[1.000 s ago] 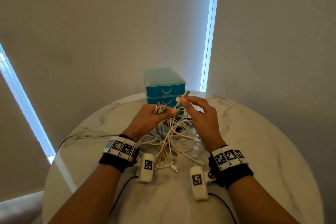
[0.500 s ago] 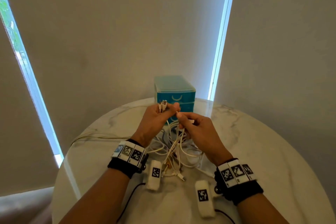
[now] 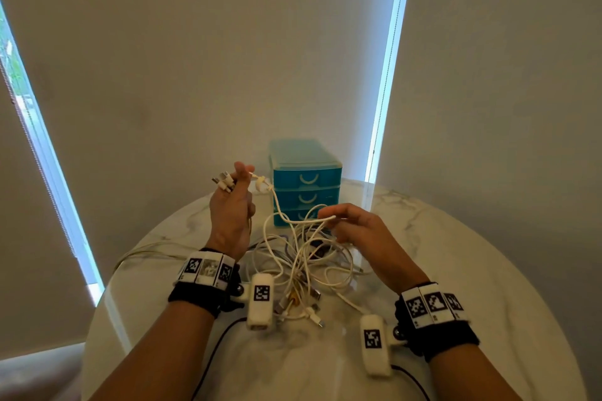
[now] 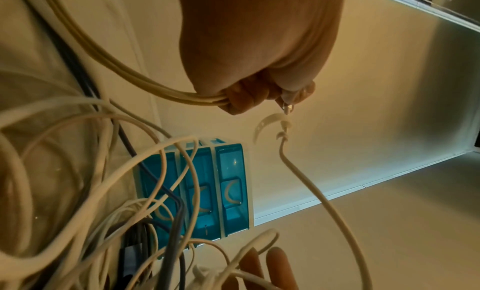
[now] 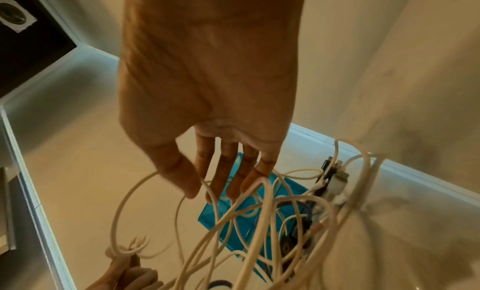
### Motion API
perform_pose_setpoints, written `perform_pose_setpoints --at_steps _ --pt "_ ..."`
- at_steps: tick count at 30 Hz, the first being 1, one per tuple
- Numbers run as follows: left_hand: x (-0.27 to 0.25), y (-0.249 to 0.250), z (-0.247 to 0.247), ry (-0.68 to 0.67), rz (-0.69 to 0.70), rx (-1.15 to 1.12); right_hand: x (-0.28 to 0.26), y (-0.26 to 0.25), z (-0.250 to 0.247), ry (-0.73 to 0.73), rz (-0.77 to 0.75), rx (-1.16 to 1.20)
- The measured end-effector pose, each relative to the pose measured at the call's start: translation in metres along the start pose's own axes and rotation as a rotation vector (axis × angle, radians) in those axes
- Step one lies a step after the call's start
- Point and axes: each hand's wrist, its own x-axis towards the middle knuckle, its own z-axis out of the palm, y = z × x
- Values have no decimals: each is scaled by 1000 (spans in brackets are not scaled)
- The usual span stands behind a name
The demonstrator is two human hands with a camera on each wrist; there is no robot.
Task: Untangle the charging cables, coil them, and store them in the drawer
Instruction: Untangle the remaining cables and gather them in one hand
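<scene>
Head view: left hand [image 3: 232,212] fingers grip cable plugs [image 3: 223,181]; right hand [image 3: 361,231] fingers pinch a white cable [image 3: 293,221]

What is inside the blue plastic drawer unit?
Nothing can be told: all three drawers of the blue plastic drawer unit are closed, tinted fronts hiding any contents, white cables partly covering the lowest.

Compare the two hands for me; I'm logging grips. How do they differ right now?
The left hand is raised higher, level with the drawer unit's top; the right hand sits lower, nearer the table. The left grips a bunch of plug ends in curled fingers; the right only pinches one white cable with its other fingers loose. Both hold that cable above the tangle.
</scene>
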Motion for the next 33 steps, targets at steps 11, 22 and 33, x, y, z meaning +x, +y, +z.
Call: perform_pose_setpoints --at_steps 11,22,33 --pt "-33 17 25 -447 -2 306 -6 -19 -1 790 -256 190" --pt "-45 14 33 -557 179 688 -9 -34 20 457 -339 276" --pt "-31 10 23 -340 113 434 -17 -39 17 52 -81 146"
